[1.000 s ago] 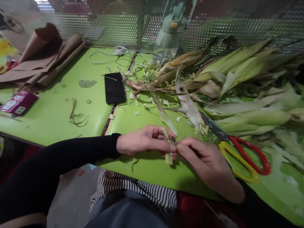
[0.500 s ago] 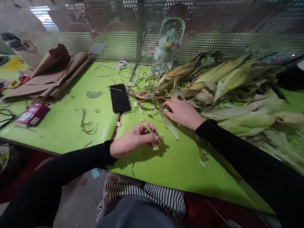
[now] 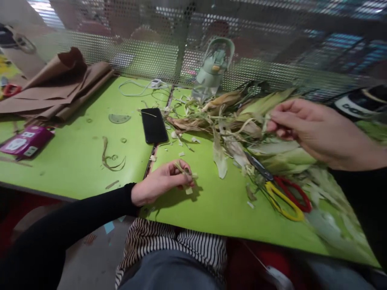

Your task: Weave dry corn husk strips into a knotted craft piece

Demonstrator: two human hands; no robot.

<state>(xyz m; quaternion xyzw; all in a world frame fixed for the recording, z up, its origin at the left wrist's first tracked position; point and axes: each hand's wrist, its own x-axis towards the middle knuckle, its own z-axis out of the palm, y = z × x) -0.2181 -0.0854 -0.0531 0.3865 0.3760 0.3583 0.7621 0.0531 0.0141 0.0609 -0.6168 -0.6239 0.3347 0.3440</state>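
My left hand (image 3: 163,178) is closed in a pinch just above the green table (image 3: 211,213), holding a small bundle of folded corn husk strips (image 3: 189,190). Out to the right, my right hand (image 3: 317,131) is raised over the husk pile, with thumb and fingers pressed on a thin pale piece of husk (image 3: 265,124). Below it, scissors (image 3: 266,174) with one red and one yellow handle lie on the table among scraps. The heap of green and dried brown corn husks (image 3: 284,155) spreads across the right side. A loose husk leaf (image 3: 220,161) lies between my hands.
A black phone (image 3: 154,127) lies beyond my left hand, with a protractor (image 3: 119,118) and dried strand (image 3: 105,155) to its left. Farther back are a green-lidded bottle (image 3: 211,70), a white cable (image 3: 133,94) and brown paper (image 3: 72,88). A purple packet (image 3: 27,141) sits far left.
My right hand has lifted from the middle husks and swung right, now with a thin husk piece in its fingers. The scissors are uncovered. My left hand keeps its pinch on the strips.
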